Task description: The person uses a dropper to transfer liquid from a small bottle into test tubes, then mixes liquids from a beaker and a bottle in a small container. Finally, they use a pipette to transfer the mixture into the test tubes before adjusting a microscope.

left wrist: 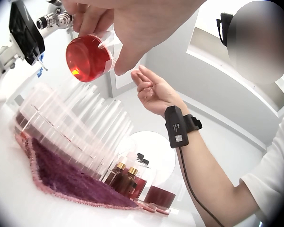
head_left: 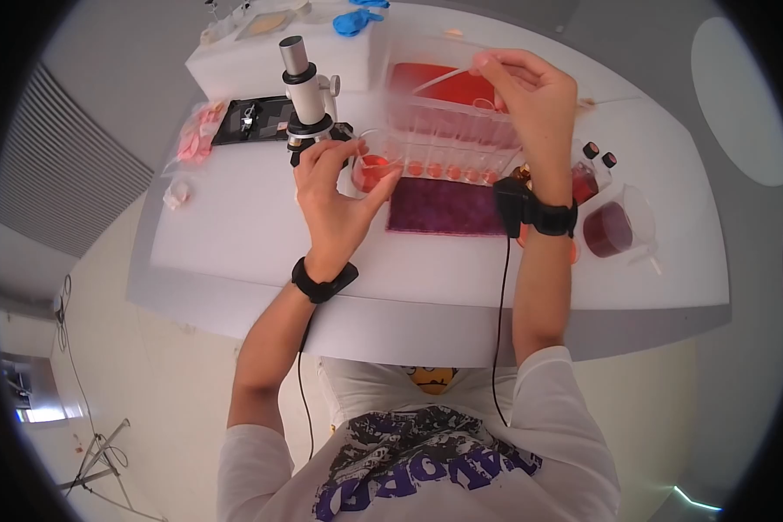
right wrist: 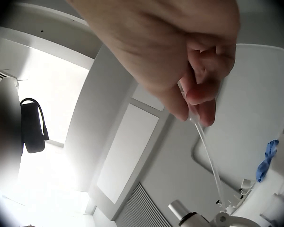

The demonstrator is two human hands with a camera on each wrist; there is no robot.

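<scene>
My left hand (head_left: 329,193) grips a small clear beaker (head_left: 374,177) of red liquid between thumb and fingers. In the left wrist view the beaker (left wrist: 86,58) is held up above the tabletop, its red base showing. Higher and to the right, my right hand (head_left: 535,100) pinches a thin clear plastic dropper (head_left: 444,80) between thumb and fingertips. The dropper's stem (right wrist: 209,156) points away from the fingers toward the left. Close by the beaker stands a clear rack of test tubes (head_left: 451,150), with red liquid at the tube bottoms. A purple cloth (head_left: 444,209) lies in front of the rack.
A microscope (head_left: 307,100) stands left of the beaker. Behind the rack is a clear tub (head_left: 400,104) with red contents. Dark-capped bottles (head_left: 585,178) and a jug of dark red liquid (head_left: 607,230) stand at the right. Blue gloves (head_left: 354,22) lie at the back.
</scene>
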